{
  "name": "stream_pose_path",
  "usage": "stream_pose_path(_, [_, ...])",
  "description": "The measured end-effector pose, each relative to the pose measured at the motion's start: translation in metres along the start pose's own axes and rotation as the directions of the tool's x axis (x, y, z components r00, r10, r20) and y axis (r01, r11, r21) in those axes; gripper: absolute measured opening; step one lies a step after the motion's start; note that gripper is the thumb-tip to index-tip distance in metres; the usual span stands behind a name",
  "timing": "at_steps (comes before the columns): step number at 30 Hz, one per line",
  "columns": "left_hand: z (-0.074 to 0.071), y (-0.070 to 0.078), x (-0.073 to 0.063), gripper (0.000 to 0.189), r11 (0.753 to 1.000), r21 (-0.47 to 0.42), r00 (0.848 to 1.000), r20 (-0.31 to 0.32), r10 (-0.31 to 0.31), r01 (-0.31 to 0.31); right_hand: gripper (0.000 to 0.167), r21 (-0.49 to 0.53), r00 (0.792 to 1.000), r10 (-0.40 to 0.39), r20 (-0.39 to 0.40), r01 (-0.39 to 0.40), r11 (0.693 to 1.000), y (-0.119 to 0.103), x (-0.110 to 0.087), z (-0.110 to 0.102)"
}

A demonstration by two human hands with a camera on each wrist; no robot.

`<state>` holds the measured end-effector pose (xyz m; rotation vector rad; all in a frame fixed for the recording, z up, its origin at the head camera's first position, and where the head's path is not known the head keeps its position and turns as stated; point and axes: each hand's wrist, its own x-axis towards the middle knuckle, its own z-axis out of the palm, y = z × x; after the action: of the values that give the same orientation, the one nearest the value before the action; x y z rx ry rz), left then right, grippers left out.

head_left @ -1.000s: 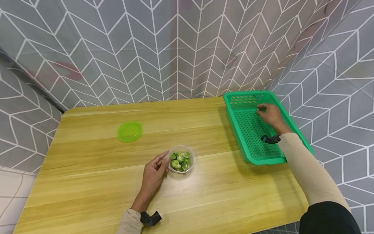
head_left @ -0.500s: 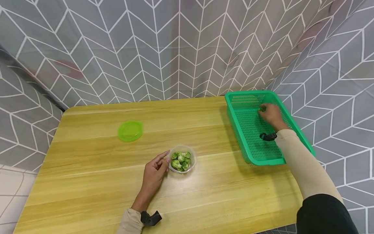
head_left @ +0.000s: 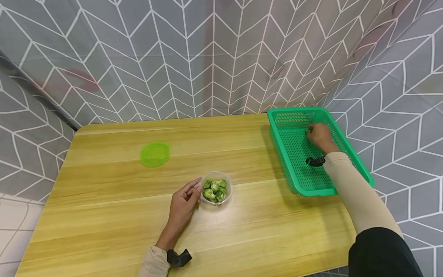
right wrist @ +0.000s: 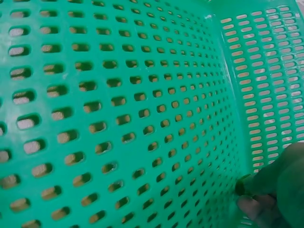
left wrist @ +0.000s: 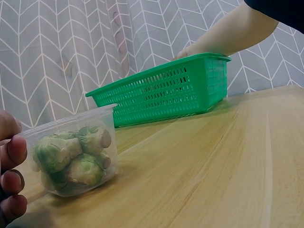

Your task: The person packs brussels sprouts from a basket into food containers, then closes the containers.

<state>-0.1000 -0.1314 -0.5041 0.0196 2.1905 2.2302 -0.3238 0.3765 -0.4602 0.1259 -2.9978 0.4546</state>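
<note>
A small clear plastic container point(head_left: 228, 194) of Brussels sprouts point(head_left: 214, 190) stands on the wooden table. My left hand point(head_left: 183, 202) holds its left rim between thumb and fingers. In the left wrist view, those fingertips point(left wrist: 14, 183) show beside the container's wall. On the right, my right hand point(head_left: 320, 135) reaches inside a green perforated basket point(head_left: 283, 163), low near its far end. It pinches a small green piece, apparently a Brussels sprout point(right wrist: 243, 184), mostly hidden by the fingers in both views.
A translucent lime-green lid point(head_left: 154, 154) lies flat on the table point(head_left: 114, 215), behind and left of the container. The basket's raised walls surround the right hand. Grey patterned curtains point(head_left: 190, 57) hang along the back and right side.
My right hand has turned and lowered slightly in the basket, and the sprout shows less between its fingers. The left hand and container stay put.
</note>
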Motion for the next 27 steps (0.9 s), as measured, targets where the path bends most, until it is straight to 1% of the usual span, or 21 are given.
stream_pose_path(3, [0.0, 0.0, 0.0, 0.034, 1.0, 0.001, 1.0, 0.002, 0.001, -0.001, 0.021, -0.025, 1.0, -0.014, 0.01, 0.015, 1.0, 0.003, 0.001, 0.003])
stream_pose_path(5, [0.0, 0.001, 0.0, 0.034, 1.0, 0.002, 1.0, 0.0, 0.001, -0.001, 0.018, -0.049, 0.999, -0.022, 0.027, 0.023, 0.999, 0.007, 0.002, 0.005])
stream_pose_path(7, [0.0, 0.001, -0.001, 0.034, 1.0, 0.003, 1.0, -0.001, -0.001, 0.001, 0.02, -0.074, 0.999, -0.024, 0.044, 0.027, 0.997, 0.011, 0.003, 0.007])
stream_pose_path(10, [0.0, 0.002, -0.001, 0.034, 1.0, 0.003, 1.0, -0.003, -0.004, 0.004, 0.026, -0.094, 0.999, -0.029, 0.038, 0.033, 0.995, 0.014, 0.004, 0.009])
stream_pose_path(15, [0.0, 0.003, -0.001, 0.035, 1.0, -0.002, 1.0, 0.004, -0.005, 0.005, 0.02, -0.097, 0.999, -0.041, 0.011, 0.042, 0.994, 0.013, 0.002, 0.008])
stream_pose_path(20, [0.0, 0.002, -0.001, 0.035, 1.0, -0.004, 1.0, 0.0, -0.01, 0.01, 0.019, -0.114, 0.998, -0.064, 0.017, 0.065, 0.991, 0.012, 0.001, 0.007])
stream_pose_path(24, [0.0, 0.001, -0.001, 0.035, 1.0, -0.007, 1.0, 0.0, -0.011, 0.011, 0.022, -0.092, 0.997, -0.068, 0.02, 0.07, 0.993, 0.012, 0.0, 0.007])
stream_pose_path(27, [0.0, 0.0, -0.001, 0.035, 1.0, -0.005, 1.0, 0.002, -0.013, 0.013, 0.023, -0.045, 0.997, -0.07, -0.012, 0.07, 0.997, 0.01, -0.001, 0.006])
